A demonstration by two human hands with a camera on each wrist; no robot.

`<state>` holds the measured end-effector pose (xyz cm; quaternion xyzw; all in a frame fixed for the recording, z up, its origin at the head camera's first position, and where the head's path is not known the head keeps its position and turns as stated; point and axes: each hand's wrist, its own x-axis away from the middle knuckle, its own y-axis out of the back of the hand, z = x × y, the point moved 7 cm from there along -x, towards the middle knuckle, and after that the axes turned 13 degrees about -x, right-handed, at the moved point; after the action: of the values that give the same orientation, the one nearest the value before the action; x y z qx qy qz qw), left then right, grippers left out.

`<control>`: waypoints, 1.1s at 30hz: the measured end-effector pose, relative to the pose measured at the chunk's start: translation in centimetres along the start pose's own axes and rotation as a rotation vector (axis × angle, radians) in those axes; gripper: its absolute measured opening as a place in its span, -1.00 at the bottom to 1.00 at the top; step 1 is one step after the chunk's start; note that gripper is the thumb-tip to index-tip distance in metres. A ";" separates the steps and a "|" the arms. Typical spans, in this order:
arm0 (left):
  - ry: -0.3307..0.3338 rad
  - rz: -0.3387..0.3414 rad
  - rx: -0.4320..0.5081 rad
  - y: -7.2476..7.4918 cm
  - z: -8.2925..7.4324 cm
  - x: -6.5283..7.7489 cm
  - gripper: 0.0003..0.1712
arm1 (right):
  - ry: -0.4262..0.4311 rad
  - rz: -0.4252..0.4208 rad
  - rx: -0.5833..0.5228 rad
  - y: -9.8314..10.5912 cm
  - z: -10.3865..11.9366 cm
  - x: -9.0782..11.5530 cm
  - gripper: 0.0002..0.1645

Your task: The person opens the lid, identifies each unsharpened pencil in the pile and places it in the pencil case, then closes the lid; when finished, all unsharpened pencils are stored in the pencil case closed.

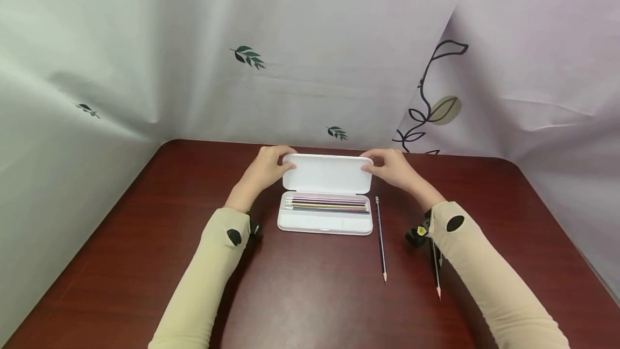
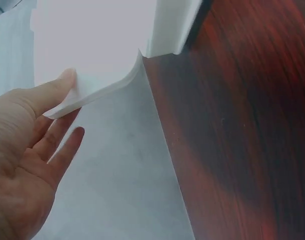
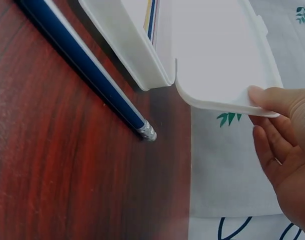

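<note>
A white pencil case (image 1: pixel 310 223) lies on the table with its lid (image 1: pixel 326 174) raised at the back. Several pencils (image 1: pixel 326 205) lie side by side inside it. At the lid's left edge my left hand (image 1: pixel 266 166) pinches the corner, thumb on the inner face and fingers behind, as the left wrist view shows. My right hand (image 1: pixel 392 167) pinches the opposite corner the same way; in the right wrist view its thumb presses on the lid (image 3: pixel 222 55). A dark blue pencil (image 1: pixel 381 241) lies just right of the case, its tip toward the front.
Another dark pencil (image 1: pixel 436 273) lies further right, partly hidden under the right forearm. The reddish-brown table (image 1: pixel 300 295) extends around the case. Behind its back edge hangs a pale curtain (image 1: pixel 300 85) with leaf prints. Each wrist wears a small black camera.
</note>
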<state>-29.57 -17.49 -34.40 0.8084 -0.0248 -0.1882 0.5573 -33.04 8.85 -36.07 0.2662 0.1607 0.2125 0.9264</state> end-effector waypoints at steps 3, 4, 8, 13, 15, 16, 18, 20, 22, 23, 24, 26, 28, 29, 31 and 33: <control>-0.002 -0.029 -0.013 0.4 -0.3 0.2 -0.73 | 0.035 -0.016 0.001 0.0 0.3 0.4 -0.72; -0.008 -0.039 -0.012 0.6 -0.4 0.4 -0.75 | 0.055 -0.021 0.008 0.0 0.6 0.5 -0.75; -0.065 -0.037 -0.033 1.1 -1.1 1.5 -0.87 | 0.149 -0.027 0.018 0.0 2.0 1.6 -0.88; -0.206 0.134 -0.079 0.2 -2.5 3.4 -0.89 | 0.234 -0.002 0.168 -0.8 3.6 4.4 -0.81; -0.259 0.200 -0.071 -0.4 -3.0 4.3 -0.85 | 0.244 0.040 0.257 -1.6 3.9 5.6 -0.76; -0.278 0.225 -0.070 -0.6 -3.2 4.7 -0.84 | 0.250 0.071 0.301 -2.0 4.1 6.1 -0.73; -0.303 0.249 -0.075 -0.8 -3.6 5.3 -0.82 | 0.254 0.130 0.357 -3.0 4.2 6.8 -0.68; -0.312 0.241 -0.090 -0.9 -3.9 5.6 -0.81 | 0.262 0.172 0.397 -3.7 4.3 7.3 -0.64; -0.308 0.227 -0.124 -0.9 -4.1 5.8 -0.83 | 0.284 0.181 0.438 -4.1 4.4 7.3 -0.60; -0.301 0.224 -0.140 -1.0 -4.1 5.8 -0.84 | 0.296 0.174 0.456 -4.2 4.5 7.3 -0.59; -0.289 0.225 -0.156 -1.0 -4.2 5.7 -0.84 | 0.309 0.168 0.468 -4.2 4.5 7.2 -0.58; -0.270 0.251 -0.199 -1.3 -4.3 5.7 -0.78 | 0.327 0.158 0.487 -4.3 4.5 7.1 -0.55; -0.240 0.326 -0.240 -1.8 -4.3 5.7 -0.64 | 0.333 0.164 0.503 -4.3 4.3 7.0 -0.50; -0.221 0.373 -0.251 -2.1 -4.3 5.8 -0.57 | 0.326 0.173 0.504 -4.4 4.2 7.0 -0.48; -0.192 0.464 -0.264 -2.7 -4.2 6.1 -0.44 | 0.301 0.207 0.503 -4.7 3.9 7.0 -0.47; -0.163 0.548 -0.252 -3.2 -4.1 6.4 -0.26 | 0.261 0.256 0.493 -5.2 3.5 7.2 -0.42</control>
<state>-22.80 -14.22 -37.87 0.6785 -0.2628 -0.0969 0.6791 -23.84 6.82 -37.44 0.4713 0.2904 0.3145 0.7712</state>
